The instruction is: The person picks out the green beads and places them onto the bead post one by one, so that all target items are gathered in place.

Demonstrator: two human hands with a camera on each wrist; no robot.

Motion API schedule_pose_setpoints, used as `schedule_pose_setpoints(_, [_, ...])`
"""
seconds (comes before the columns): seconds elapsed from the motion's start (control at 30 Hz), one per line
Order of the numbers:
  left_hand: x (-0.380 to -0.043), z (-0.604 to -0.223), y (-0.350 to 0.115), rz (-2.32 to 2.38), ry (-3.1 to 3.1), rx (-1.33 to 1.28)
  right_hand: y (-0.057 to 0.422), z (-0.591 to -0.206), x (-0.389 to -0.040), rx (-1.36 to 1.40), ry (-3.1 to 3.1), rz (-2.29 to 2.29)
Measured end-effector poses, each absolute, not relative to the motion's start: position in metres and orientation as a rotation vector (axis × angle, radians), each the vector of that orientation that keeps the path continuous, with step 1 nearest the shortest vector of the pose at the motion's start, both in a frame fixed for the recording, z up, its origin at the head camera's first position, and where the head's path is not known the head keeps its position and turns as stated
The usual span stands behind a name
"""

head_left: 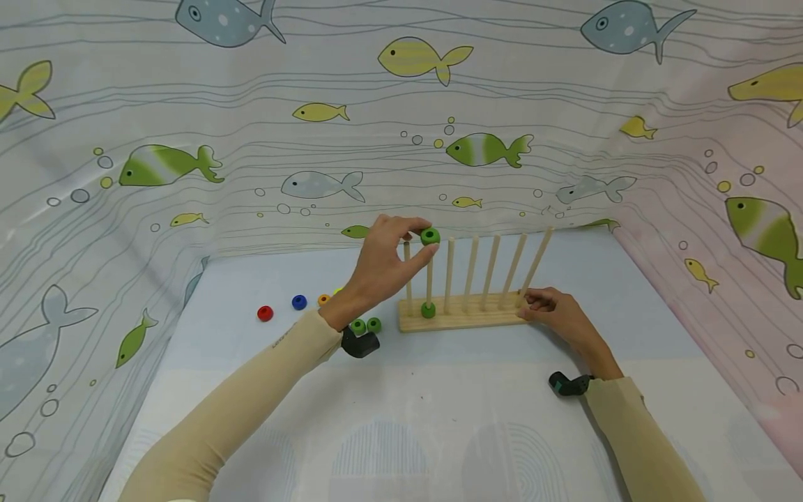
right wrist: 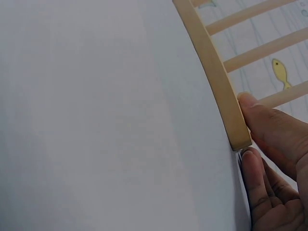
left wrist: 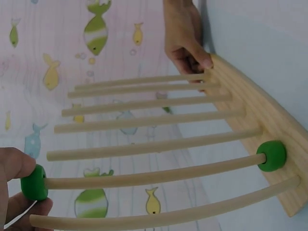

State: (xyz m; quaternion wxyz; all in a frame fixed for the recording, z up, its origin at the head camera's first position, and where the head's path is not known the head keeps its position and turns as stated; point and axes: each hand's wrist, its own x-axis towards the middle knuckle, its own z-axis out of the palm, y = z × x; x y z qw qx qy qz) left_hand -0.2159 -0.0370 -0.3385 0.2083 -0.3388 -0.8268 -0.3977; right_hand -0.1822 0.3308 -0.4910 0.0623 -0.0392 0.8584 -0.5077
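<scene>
My left hand [head_left: 380,259] pinches a green bead [head_left: 430,242] between thumb and fingers at the tip of the second peg [head_left: 429,280] from the left. In the left wrist view, the peg's end meets the bead's hole. Lower on that same peg, another green bead [left wrist: 272,155] sits against the wooden base [head_left: 464,321]. The base carries a row of several upright pegs, and the others are bare. With thumb on top and fingers curled at its end, my right hand [head_left: 560,319] grips the base's right end.
Left of the pegboard lie loose beads: a red bead [head_left: 265,314], a blue bead [head_left: 299,302], an orange bead [head_left: 323,300] and two green beads [head_left: 374,325]. A yellow bead is mostly hidden behind the left forearm. A fish-print curtain [head_left: 401,153] surrounds the white table [head_left: 414,404].
</scene>
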Motion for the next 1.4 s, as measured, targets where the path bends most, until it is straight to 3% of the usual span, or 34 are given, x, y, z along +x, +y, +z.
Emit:
schedule_pose_setpoints(0.47, [-0.215, -0.341, -0.038, -1.084, -2.306, -0.966, 0.335, -0.501, -0.185, -0.127, 2.619, -1.514])
schedule_pose_setpoints(1.0, [-0.213, -0.347, -0.049, -1.098, -2.335, -0.947, 0.315, -0.463, -0.168, -0.119, 2.614, -1.486])
schedule_pose_setpoints(1.4, [-0.207, -0.357, -0.071, -1.242, -2.377, -0.878, 0.333, -0.497, -0.185, -0.118, 2.645, -1.472])
